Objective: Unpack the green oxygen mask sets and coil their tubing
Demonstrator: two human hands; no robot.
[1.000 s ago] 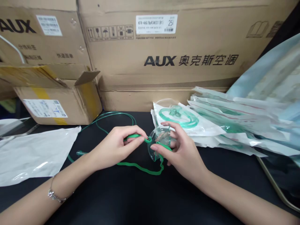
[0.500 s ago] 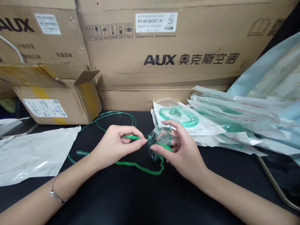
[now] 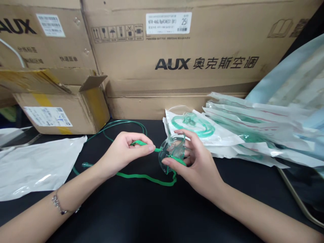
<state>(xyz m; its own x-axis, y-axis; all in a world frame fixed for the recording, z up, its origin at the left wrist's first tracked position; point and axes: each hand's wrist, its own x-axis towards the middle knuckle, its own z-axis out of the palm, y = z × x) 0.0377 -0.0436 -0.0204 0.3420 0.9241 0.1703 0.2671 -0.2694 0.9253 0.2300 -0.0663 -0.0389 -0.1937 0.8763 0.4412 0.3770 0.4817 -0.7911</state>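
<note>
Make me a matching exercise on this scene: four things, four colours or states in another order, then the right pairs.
Things
1. left hand
2. clear mask
3. small open box
4. bracelet

Colours or states
A. silver-coloured
B. pinching the green strap
C. bearing strips of yellow tape
D. held in the right hand

Pairs: 1-B, 2-D, 3-C, 4-A

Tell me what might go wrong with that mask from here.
The green strap, pinched by the left hand beside the clear mask, might slip loose if tugged hard. The right hand, gripping the mask, could bend it. The looped tube beyond the left hand may snag on it.
</note>
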